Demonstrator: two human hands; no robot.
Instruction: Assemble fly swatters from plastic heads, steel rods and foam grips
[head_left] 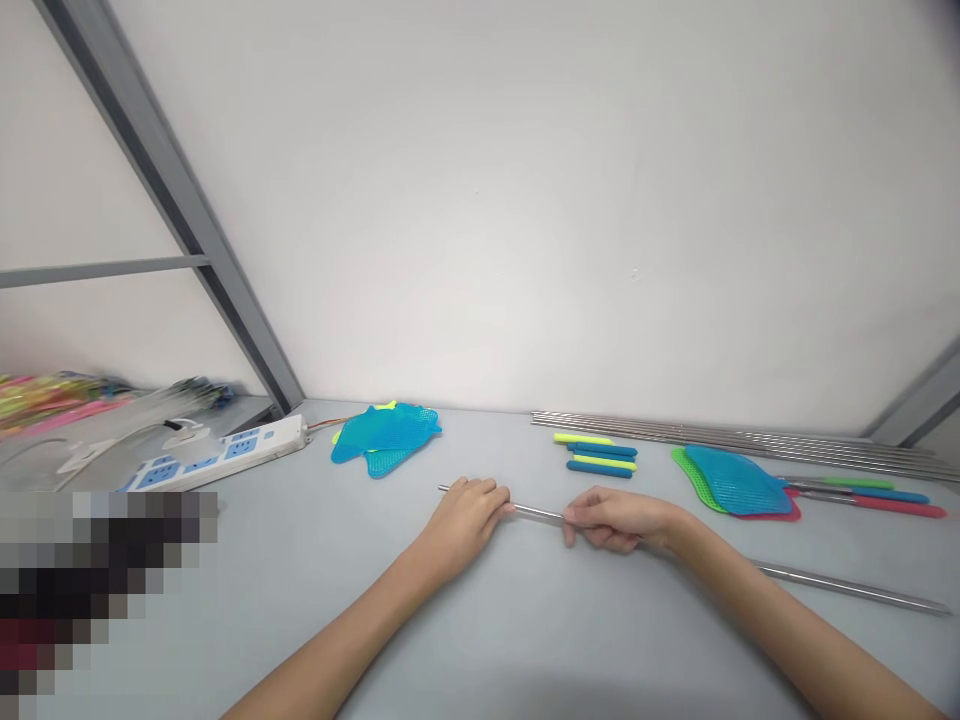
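A thin metal rod (538, 513) lies low over the grey table, slanting down to the right. My left hand (472, 515) is closed around it near its left end, whose tip pokes out past the fingers. My right hand (615, 518) pinches the rod a little further right with thumb and fingers. Past my right forearm a thicker metal length (847, 583) shows, in line with the rod; the forearm hides the join. Beyond the hands lie several blue and yellow handle grips (600, 462). Blue fly swatter heads (386, 435) rest in a pile at the back left.
Along the wall lies a row of bare metal rods (675, 433). Fly swatters with grips (739, 480) are stacked on the right. A white power strip (225, 455) and cables are at the left, near colourful bundles (60, 400). A blurred-out patch covers the lower left.
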